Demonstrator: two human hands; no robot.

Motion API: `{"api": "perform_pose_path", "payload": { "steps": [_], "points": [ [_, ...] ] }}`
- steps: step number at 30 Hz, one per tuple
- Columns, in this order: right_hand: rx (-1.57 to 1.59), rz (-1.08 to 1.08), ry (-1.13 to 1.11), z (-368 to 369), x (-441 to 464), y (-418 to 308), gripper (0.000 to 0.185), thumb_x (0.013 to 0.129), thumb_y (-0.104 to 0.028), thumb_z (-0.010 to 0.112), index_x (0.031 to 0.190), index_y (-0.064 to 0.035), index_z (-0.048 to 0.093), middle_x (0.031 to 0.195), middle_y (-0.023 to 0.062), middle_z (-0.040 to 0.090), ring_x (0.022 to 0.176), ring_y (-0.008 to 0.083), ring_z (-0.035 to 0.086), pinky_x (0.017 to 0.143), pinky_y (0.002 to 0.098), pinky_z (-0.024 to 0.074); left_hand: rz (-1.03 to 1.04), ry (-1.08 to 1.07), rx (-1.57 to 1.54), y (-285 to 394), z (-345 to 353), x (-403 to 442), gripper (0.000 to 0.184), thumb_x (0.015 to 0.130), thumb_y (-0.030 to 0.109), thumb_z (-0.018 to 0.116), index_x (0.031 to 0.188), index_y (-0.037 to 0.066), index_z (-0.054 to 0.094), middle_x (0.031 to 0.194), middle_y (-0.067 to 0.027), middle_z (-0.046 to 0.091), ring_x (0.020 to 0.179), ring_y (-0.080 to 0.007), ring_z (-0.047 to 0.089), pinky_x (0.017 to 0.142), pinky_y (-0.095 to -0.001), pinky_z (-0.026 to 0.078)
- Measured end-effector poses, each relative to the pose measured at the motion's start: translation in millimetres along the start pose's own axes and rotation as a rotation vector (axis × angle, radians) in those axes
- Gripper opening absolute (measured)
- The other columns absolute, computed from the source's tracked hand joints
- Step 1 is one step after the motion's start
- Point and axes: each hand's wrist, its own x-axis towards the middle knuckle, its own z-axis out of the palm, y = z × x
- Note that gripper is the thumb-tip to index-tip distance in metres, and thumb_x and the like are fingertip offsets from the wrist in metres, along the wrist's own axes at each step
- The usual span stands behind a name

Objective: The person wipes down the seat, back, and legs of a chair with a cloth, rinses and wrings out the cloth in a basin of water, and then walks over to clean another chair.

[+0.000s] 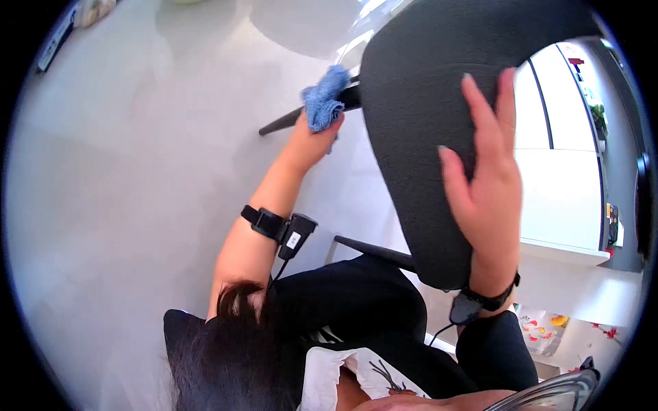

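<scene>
A dark grey fabric-covered chair [418, 103] leans across the view, tipped so that its thin black legs stick out to the left. My left hand [321, 140] grips a bunched blue cloth [323, 97] against the upper black chair leg [281, 122]; the cloth hides part of the fingers and of the leg. On the chair's grey fabric lies my right hand [488, 175], fingers stretched out and thumb apart, holding nothing. A lower chair leg [373, 250] points left near my knee.
Pale smooth floor [137, 171] spreads on the left. To the right stands a white cabinet [558, 195] with a shelf of small items beside it. Black straps with small devices [298, 236] sit on both forearms, cables trailing. Several colourful pictures [541, 329] show at lower right.
</scene>
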Motion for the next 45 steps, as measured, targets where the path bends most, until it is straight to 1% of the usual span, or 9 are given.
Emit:
{"api": "perform_pose_path", "payload": {
  "steps": [4,10,14,18,24,26,29,35,45],
  "points": [
    [0.111,-0.036,0.116,16,3,4,0.068,0.083,-0.011,0.060,0.144,-0.0061,0.030,0.152,0.0203,0.020,0.128,0.0368,0.042,0.093,0.0378,0.0457,-0.682,0.155,-0.496,74,32,70,0.053,0.096,0.038,0.048,0.132,-0.001,0.045,0.131,-0.0159,0.050,0.124,-0.0271,0.043,0.104,-0.0327,0.031],
    [1.461,0.369,0.030,44,3,22,0.055,0.102,-0.030,0.033,0.147,-0.0002,0.020,0.150,0.0132,0.028,0.136,0.0197,0.032,0.111,0.0302,0.0245,-0.120,-0.070,-0.067,136,29,43,0.056,0.090,0.034,0.057,0.132,-0.002,0.044,0.128,-0.0215,0.051,0.122,-0.0306,0.044,0.103,-0.0359,0.033],
    [1.514,0.299,-0.040,49,7,28,0.071,0.099,-0.053,0.018,0.148,-0.0009,0.017,0.149,0.0127,0.030,0.135,0.0234,0.032,0.112,0.0341,0.0225,0.510,-0.401,0.410,149,40,-58,0.077,0.078,0.032,0.071,0.138,0.000,0.036,0.140,-0.0205,0.041,0.132,-0.0413,0.033,0.104,-0.0497,0.030],
    [1.813,0.211,-0.087,47,7,32,0.070,0.100,-0.051,0.019,0.146,0.0027,0.018,0.147,0.0117,0.032,0.132,0.0184,0.035,0.109,0.0302,0.0268,0.669,-0.226,0.431,128,49,-57,0.080,0.077,0.034,0.072,0.138,-0.003,0.035,0.140,-0.0209,0.041,0.135,-0.0415,0.029,0.106,-0.0515,0.028],
    [1.699,0.280,-0.028,48,9,25,0.076,0.097,-0.058,0.019,0.148,-0.0020,0.015,0.147,0.0080,0.033,0.130,0.0167,0.037,0.106,0.0284,0.0301,0.476,0.035,0.301,129,34,67,0.062,0.090,0.029,0.059,0.137,-0.004,0.036,0.135,-0.0210,0.047,0.125,-0.0323,0.047,0.103,-0.0367,0.036],
    [1.685,0.290,-0.060,49,7,24,0.078,0.096,-0.062,0.018,0.149,-0.0041,0.015,0.147,0.0063,0.034,0.128,0.0160,0.039,0.105,0.0265,0.0313,-0.256,-0.096,0.057,159,14,105,0.060,0.091,0.023,0.057,0.138,-0.005,0.033,0.132,-0.0219,0.050,0.124,-0.0294,0.048,0.102,-0.0348,0.037],
    [1.716,0.290,-0.083,48,11,28,0.082,0.094,-0.065,0.017,0.148,-0.0035,0.016,0.146,0.0076,0.036,0.126,0.0159,0.040,0.104,0.0266,0.0322,-0.339,-0.041,-0.012,176,26,103,0.050,0.091,0.022,0.055,0.132,-0.004,0.043,0.129,-0.0231,0.051,0.122,-0.0270,0.050,0.101,-0.0330,0.037],
    [1.688,0.308,-0.042,39,11,28,0.093,0.089,-0.072,0.016,0.147,0.0011,0.016,0.144,0.0130,0.037,0.125,0.0190,0.042,0.105,0.0305,0.0322,0.421,-0.107,0.279,168,53,-22,0.035,0.081,0.022,0.064,0.112,0.004,0.064,0.133,-0.0140,0.049,0.128,-0.0418,0.039,0.102,-0.0464,0.034],
    [1.791,0.265,-0.154,35,-21,52,0.086,0.093,-0.066,0.012,0.145,0.0018,0.023,0.146,0.0152,0.034,0.132,0.0238,0.036,0.109,0.0332,0.0276,0.735,-0.231,0.486,168,32,33,0.051,0.069,0.017,0.075,0.115,0.006,0.058,0.119,-0.0069,0.062,0.116,-0.0344,0.053,0.097,-0.0436,0.043]
  ]
}}
